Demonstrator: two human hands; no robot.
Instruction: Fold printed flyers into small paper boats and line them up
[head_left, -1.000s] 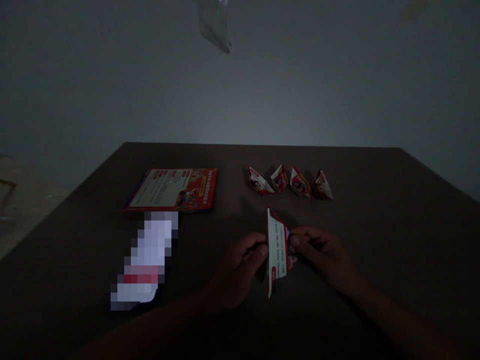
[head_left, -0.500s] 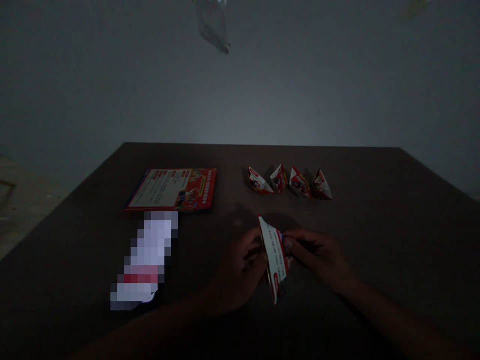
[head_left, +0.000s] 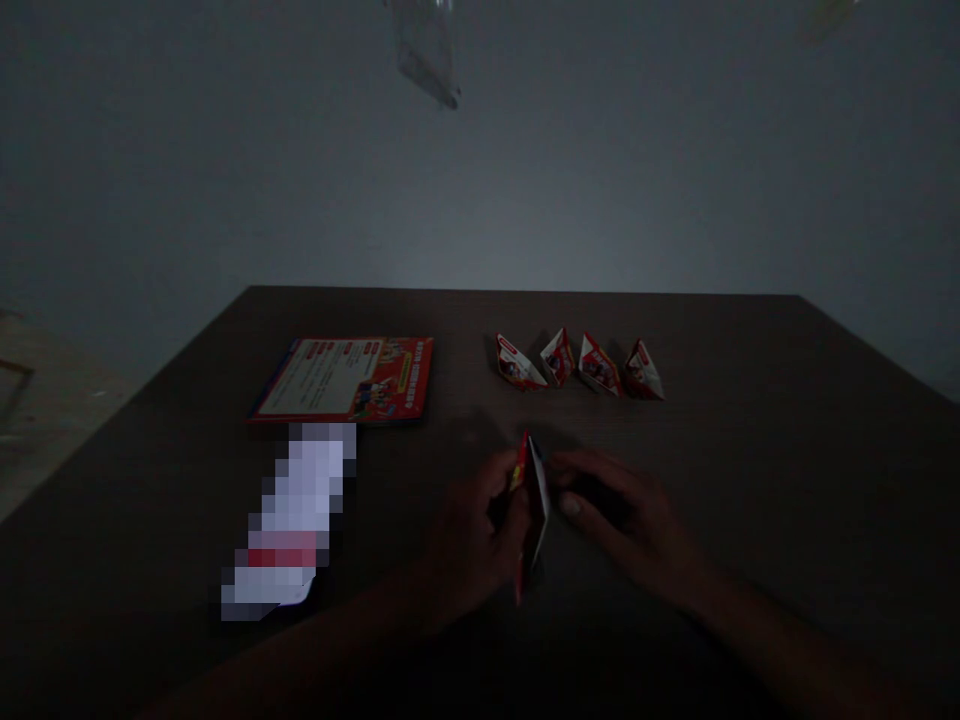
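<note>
Low over the near middle of the table, my left hand (head_left: 480, 535) pinches a folded red and white paper (head_left: 536, 510), which stands nearly edge-on to the camera. Just right of the paper is my right hand (head_left: 626, 515), with its thumb and fingers apart and nothing visible between them. Beyond both hands several small folded paper shapes stand in a row, among them a leftmost one (head_left: 519, 365) and a rightmost one (head_left: 643, 372). All are red and white with printing.
A stack of printed red and white sheets (head_left: 322, 380) lies on the dark table (head_left: 465, 320) at the left. In front of it is a bright, pixelated phone-like object (head_left: 300, 510). A clear plastic bag (head_left: 426, 55) hangs at the grey wall.
The folded paper has turned, so its white printed face is now mostly out of sight. My right hand has let go of it, and its thumb and fingers have parted.
</note>
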